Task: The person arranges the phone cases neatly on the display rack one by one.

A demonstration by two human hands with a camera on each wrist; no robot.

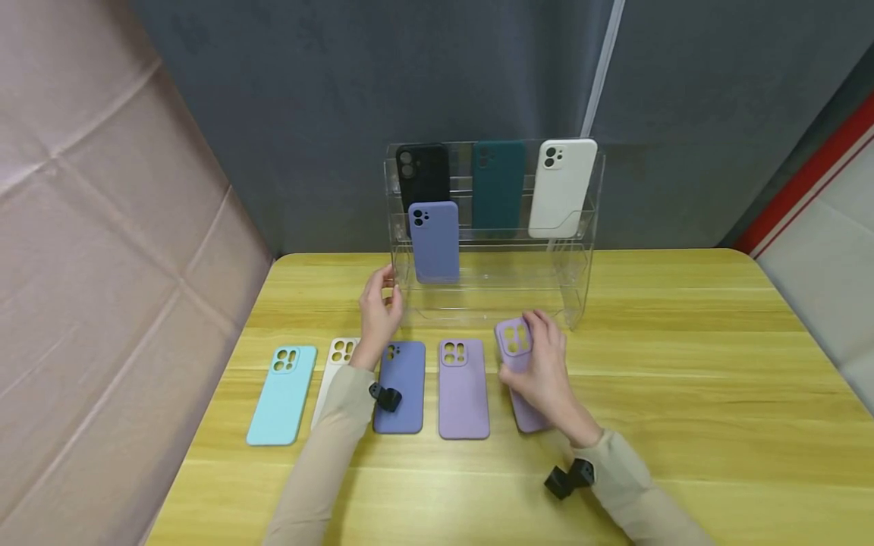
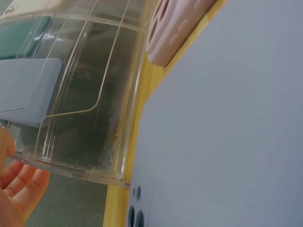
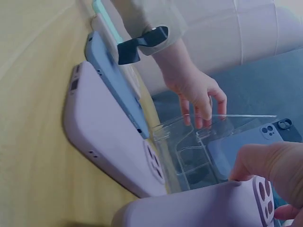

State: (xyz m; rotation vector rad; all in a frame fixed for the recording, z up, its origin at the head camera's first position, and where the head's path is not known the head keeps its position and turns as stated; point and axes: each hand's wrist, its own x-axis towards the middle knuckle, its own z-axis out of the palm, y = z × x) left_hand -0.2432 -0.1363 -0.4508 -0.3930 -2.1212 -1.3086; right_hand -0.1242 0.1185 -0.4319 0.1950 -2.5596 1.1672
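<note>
My left hand (image 1: 380, 315) pinches the left side edge of a clear acrylic display stand (image 1: 505, 299), its thumb and fingers on either side of the panel in the left wrist view. With my right hand (image 1: 546, 368) I grip a light purple phone case (image 1: 529, 413) by its long edges, near the camera cutouts. Another light purple case (image 1: 463, 398) lies flat beside it. On the stand's upper tier lean a black case (image 1: 425, 174), a dark teal case (image 1: 498, 186) and a white case (image 1: 563, 186). A periwinkle case (image 1: 435, 246) leans on the tier below, at the left.
Left of the purple cases lie a blue case (image 1: 403, 394), a cream case (image 1: 331, 379) partly hidden by my left sleeve, and a turquoise case (image 1: 282, 402). The wooden table (image 1: 696, 364) meets a grey curtain (image 1: 328, 136) behind the stand.
</note>
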